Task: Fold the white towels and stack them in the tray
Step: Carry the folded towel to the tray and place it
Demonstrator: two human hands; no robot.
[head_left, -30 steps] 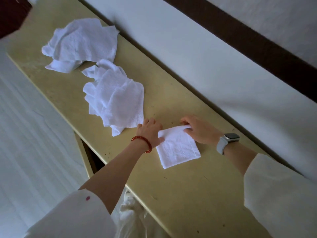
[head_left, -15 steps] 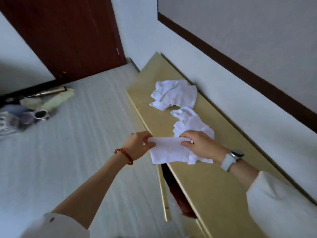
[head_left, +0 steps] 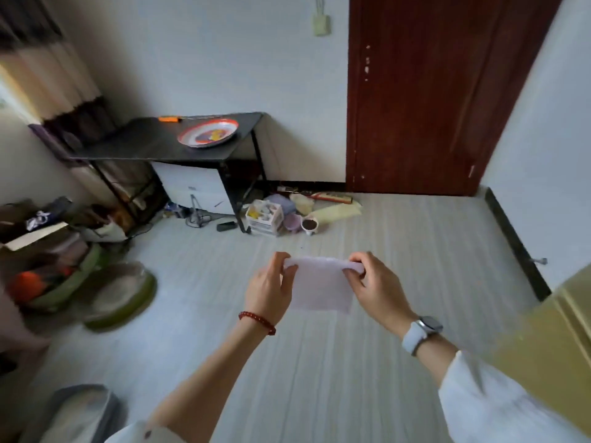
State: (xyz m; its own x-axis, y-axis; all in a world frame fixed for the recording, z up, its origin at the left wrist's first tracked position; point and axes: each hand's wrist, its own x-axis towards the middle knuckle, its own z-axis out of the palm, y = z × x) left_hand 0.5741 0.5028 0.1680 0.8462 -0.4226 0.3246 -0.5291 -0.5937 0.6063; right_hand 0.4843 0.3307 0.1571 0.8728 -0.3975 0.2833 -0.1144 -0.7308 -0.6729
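A folded white towel point(head_left: 320, 287) hangs in the air in front of me, above the pale striped floor. My left hand point(head_left: 270, 287) pinches its upper left corner. My right hand point(head_left: 374, 284) pinches its upper right corner. A round tray point(head_left: 208, 133) with a red rim and a coloured picture lies on a black table point(head_left: 144, 145) across the room, well beyond the hands. The other towels are out of view.
The yellow counter point(head_left: 550, 340) edges in at the right. A dark red door point(head_left: 428, 91) stands ahead. Boxes, cups and clutter point(head_left: 281, 212) lie on the floor by the table legs. Green cushions point(head_left: 118, 292) and bags crowd the left side.
Both hands lifted the folded towel off the yellow counter and carried it away to the left. My view swung from the counter to the room with the black table and tray.
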